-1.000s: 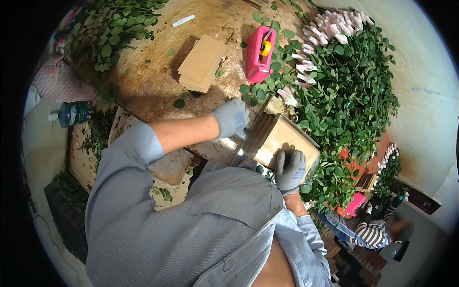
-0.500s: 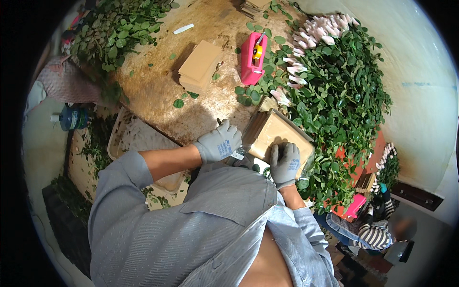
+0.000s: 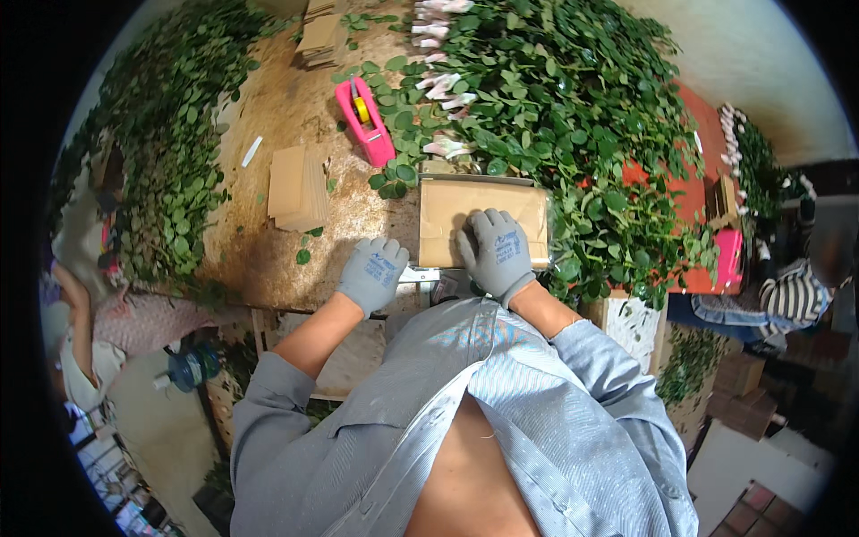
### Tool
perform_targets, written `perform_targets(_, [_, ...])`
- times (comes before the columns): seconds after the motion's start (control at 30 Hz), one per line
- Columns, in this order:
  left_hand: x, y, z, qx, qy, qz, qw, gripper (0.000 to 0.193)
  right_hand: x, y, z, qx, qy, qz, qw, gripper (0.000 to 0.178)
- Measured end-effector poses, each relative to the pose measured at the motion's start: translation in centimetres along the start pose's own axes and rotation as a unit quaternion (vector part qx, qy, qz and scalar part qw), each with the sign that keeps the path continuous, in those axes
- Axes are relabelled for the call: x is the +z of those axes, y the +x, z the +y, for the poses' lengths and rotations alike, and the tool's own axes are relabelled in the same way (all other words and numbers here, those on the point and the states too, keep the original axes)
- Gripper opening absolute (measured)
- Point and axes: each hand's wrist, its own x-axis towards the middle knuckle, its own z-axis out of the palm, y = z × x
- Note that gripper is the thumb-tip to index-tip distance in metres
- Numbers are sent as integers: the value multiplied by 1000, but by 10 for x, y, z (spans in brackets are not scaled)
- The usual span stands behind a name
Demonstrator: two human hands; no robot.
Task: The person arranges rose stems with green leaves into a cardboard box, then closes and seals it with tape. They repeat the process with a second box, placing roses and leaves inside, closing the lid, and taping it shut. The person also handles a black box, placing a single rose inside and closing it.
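Note:
A wrapped flat bundle with a tan cardboard top (image 3: 437, 219) lies at the table's near edge. My right hand (image 3: 498, 255), in a grey glove, rests on its top with fingers laid out and thumb apart. My left hand (image 3: 374, 275), in a matching glove, is at the table edge left of the bundle. Its fingers look curled downward, and whatever may be inside them is hidden. A metal piece (image 3: 418, 276) shows at the edge between my hands. Pink-white wrapped bundle ends (image 3: 445, 146) with leafy stems lie beyond and right of the cardboard.
A pink tape dispenser (image 3: 365, 123) stands farther back, near stacked cardboard sheets (image 3: 295, 190) and a white strip (image 3: 251, 151). Leafy stems (image 3: 573, 116) fill the right, with more foliage (image 3: 174, 161) at left. Other people are at both sides: a striped sleeve (image 3: 795, 295) and a bare arm (image 3: 76, 304).
The view has turned and shifted right. The cardboard-topped bundle now sits squarer before me, my right hand still on it. The dark handle seen at my left hand is out of sight.

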Motion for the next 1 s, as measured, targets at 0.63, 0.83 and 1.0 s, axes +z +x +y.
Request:
perform_targets(0.63, [-52,44,50,-176,-670,158,704,49,-23,-10,9,-9,417,-56,907,97])
perform_targets(0.83, [-39,85,58,-107,-697,143,694,49,-7,-13,9,-47,267,-7,962,107])
perform_targets(1.0, [-33,83,58,-75,-499,107,857,69,-15,-4,18,102,434,-48,894,74])
